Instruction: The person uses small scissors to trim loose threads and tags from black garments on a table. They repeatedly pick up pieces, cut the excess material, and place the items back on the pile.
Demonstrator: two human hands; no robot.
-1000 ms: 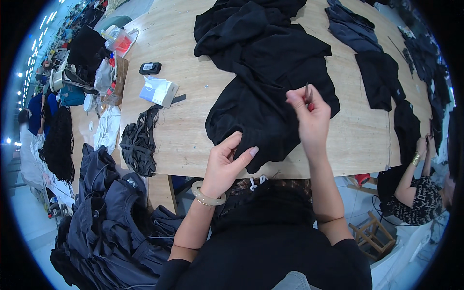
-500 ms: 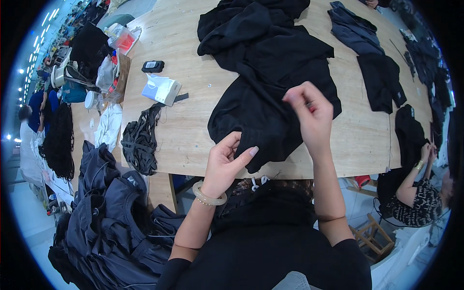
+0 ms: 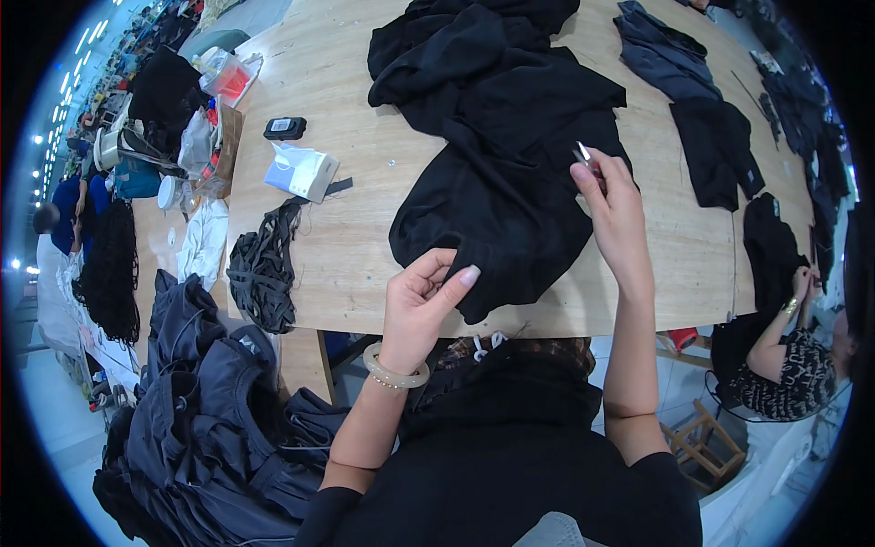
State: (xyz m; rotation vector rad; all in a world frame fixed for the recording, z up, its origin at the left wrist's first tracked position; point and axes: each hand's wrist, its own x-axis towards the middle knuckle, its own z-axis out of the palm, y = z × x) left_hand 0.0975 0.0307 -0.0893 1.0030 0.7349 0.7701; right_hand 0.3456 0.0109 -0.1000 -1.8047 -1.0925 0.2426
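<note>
Black cloth garment (image 3: 510, 210) lies in loose folds over the middle of the table, its near end by the front edge. My left hand (image 3: 425, 290) pinches that near end between thumb and fingers; a bangle is on its wrist. Over the cloth's right side, my right hand (image 3: 612, 205) is raised and closed on a small pointed metal tool (image 3: 581, 151). Only its shiny tip stands out above the thumb and fingers; the rest is hidden in the hand, so its exact kind cannot be told.
Left on the wooden table (image 3: 355, 228) are a bundle of dark strips (image 3: 262, 269), a small box (image 3: 301, 171) and a black device (image 3: 285, 128). Dark garments (image 3: 210, 419) heap up at the lower left. Folded dark pieces (image 3: 715, 150) lie right, near another person (image 3: 793, 369).
My right hand has moved slightly right and turned, bringing the metal tip into sight. My left hand keeps its pinch on the cloth.
</note>
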